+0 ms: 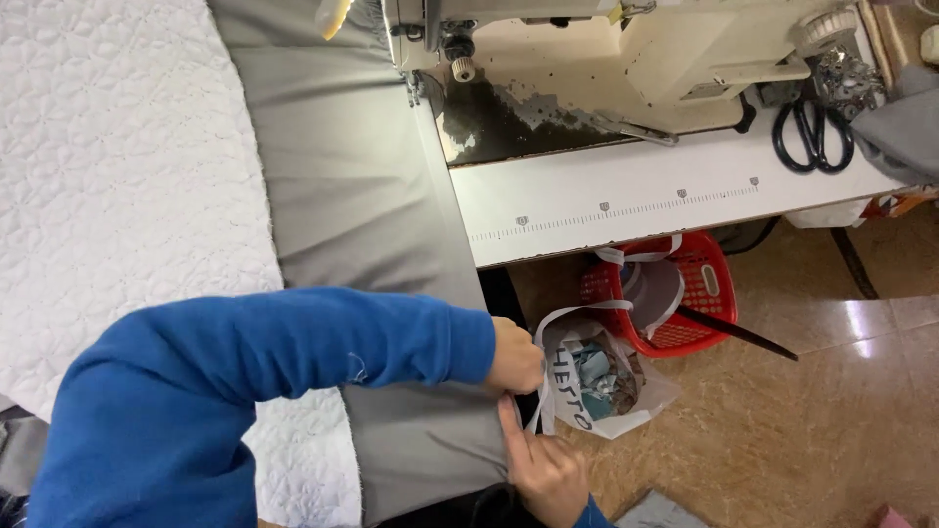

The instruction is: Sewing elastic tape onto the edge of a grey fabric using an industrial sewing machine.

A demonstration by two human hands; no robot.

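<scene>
Grey fabric (342, 186): smooth, plain, draped from under the sewing machine (587, 49) head down over the table edge toward the wearer; right edge runs straight, just at both hands. Joined along its left side to white quilted fabric (117, 176), stitched in a small pebbled pattern.

Left hand (515, 357): curled shut, pinching the grey fabric's right edge, knuckles facing right. Blue sleeve (274, 362) crosses over the fabric from lower left, forearm near horizontal, elbow bent sharply.

Right hand (543, 469): just below the left, almost touching it. Index finger extended up along the fabric edge, remaining fingers folded; looks to be pinching the same edge, exact grip hard to tell. Blue cuff barely in frame at bottom.

Right of the hands, on the tan floor (782, 430): white plastic bag (597, 381) full of grey scraps, touching a red basket (685, 293) behind it. Well above the hands: white table (626, 200) with a ruler strip along its front; black scissors (812, 137) at far right.
</scene>
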